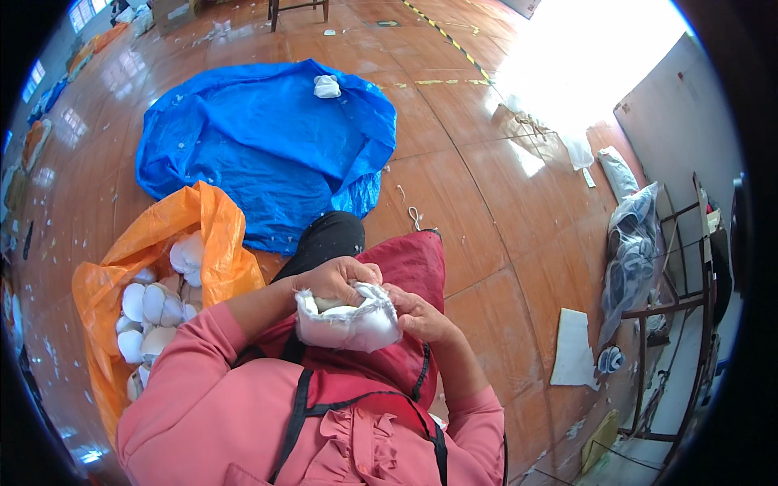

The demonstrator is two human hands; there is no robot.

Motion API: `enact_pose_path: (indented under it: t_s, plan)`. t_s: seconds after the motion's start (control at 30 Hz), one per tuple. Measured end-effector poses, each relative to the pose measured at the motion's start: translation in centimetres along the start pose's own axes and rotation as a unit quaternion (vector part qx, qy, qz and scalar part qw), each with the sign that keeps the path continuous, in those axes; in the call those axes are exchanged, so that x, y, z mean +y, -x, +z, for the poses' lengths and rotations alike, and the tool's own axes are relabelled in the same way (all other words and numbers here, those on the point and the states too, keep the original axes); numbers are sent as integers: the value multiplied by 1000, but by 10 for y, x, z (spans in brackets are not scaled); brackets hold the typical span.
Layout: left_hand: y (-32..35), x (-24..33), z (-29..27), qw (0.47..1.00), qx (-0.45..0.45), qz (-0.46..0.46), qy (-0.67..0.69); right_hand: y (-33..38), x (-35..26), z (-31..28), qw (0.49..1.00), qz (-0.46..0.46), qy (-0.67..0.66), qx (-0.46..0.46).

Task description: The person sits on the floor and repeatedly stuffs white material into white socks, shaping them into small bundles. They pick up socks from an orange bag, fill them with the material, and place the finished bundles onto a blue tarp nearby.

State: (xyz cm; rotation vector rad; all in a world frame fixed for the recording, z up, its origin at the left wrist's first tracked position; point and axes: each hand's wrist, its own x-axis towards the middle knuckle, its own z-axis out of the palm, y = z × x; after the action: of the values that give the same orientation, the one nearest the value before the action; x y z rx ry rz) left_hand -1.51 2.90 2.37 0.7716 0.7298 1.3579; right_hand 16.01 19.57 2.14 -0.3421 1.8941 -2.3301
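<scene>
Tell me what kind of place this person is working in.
Probably a small workshop or factory floor for handwork. The hands hold a white fabric piece over a red apron; an orange sack full of similar white pieces and a blue tarp lie on the scrap-littered wooden floor.

A white padded fabric cup with frayed edges (348, 320) sits in the lap over a dark red apron. It lies open side up, its rim folded inward, gripped on both sides.

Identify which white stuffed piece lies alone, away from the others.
The white piece on the far edge of the blue sheet; the rest fill the orange bag.
</scene>
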Motion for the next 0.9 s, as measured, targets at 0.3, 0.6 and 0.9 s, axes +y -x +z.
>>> enact_pose_path:
  t_s: [0.3, 0.6, 0.9]
  plan:
    - [7, -11, -2, 994, 53, -64, 77, 9, 20, -3, 997, 82, 3, -5]
    - [8, -16, -4, 990, 37, -113, 76, 3, 16, 17, 961, 120, -230, 100]
    - [-4, 4, -14, 952, 15, -303, 28, -15, 32, 6, 979, 186, -70, 40]
